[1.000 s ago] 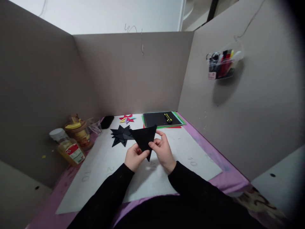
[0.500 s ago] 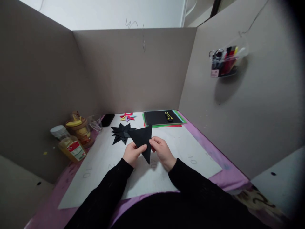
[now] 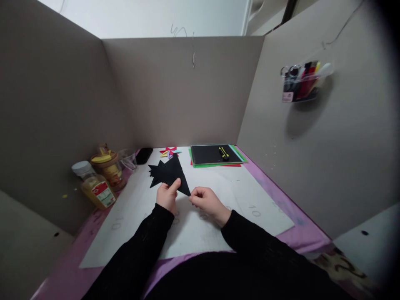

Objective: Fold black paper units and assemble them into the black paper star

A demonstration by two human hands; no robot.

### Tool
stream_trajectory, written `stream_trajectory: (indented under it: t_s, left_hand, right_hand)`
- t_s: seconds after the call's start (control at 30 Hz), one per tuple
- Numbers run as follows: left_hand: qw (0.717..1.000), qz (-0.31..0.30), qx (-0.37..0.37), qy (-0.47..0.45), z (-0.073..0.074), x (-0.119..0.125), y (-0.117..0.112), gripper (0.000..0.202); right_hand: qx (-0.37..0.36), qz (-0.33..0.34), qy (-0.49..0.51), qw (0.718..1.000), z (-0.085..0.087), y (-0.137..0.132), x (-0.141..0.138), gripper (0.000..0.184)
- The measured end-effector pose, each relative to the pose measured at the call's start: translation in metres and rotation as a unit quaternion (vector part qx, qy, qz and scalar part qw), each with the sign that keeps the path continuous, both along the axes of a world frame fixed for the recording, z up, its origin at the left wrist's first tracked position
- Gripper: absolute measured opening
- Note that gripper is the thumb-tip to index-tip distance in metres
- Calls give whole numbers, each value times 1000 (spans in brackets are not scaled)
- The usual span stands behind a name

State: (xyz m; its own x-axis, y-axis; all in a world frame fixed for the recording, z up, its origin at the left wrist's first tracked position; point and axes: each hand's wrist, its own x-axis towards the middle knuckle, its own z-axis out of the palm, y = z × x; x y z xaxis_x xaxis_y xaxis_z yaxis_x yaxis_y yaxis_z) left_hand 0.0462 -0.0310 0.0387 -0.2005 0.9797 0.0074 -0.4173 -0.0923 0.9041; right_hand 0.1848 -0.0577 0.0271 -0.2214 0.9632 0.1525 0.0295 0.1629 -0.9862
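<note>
My left hand point(image 3: 166, 196) pinches a black folded paper triangle point(image 3: 173, 173) near its lower edge and holds it just above the white sheet point(image 3: 218, 208). My right hand point(image 3: 204, 201) is closed, with its fingertips on the triangle's lower right tip. The triangle stands tilted and hides most of a black paper star point(image 3: 153, 177) lying behind it on the sheet. A small red, yellow and purple paper star point(image 3: 169, 151) lies farther back.
A stack of coloured paper with a black sheet on top point(image 3: 212, 155) and a yellow and black cutter point(image 3: 223, 153) lies at the back. Jars point(image 3: 106, 166) and a bottle point(image 3: 93, 187) stand at the left. Cardboard walls surround the table; a pen holder point(image 3: 301, 83) hangs on the right wall.
The black triangle has turned and swung to the left, over the black star. My right hand has slid from its upper side down to its lower tip. The view has shifted a little.
</note>
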Motion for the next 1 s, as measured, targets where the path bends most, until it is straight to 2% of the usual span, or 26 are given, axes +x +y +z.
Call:
stream_trajectory:
  t_s: [0.13,0.3,0.4,0.53,0.73,0.87,1.0]
  left_hand:
    - [999,-27,27,-35,5,-3,1,49]
    - [993,-64,39,-96,4,-1,-1,42]
    - [987,-93,43,-126,3,0,-3,38]
    - [979,-128,45,-152,2,3,-7,33]
    - [979,-181,32,-94,-5,15,-16,28]
    - [983,-174,12,-62,-8,19,-19,25]
    - [985,-155,3,-75,-5,21,-22,25]
  right_hand:
    - [9,-10,44,999,1,0,0,8]
    - [21,-31,105,994,4,-2,0,15]
    - [41,-47,103,993,5,-5,0,14]
    - [81,-103,74,989,7,-10,0,12]
    - [126,-126,44,983,12,-14,1,10]
    - [126,-122,41,984,11,-13,1,10]
    - [110,-118,45,986,10,-13,0,9]
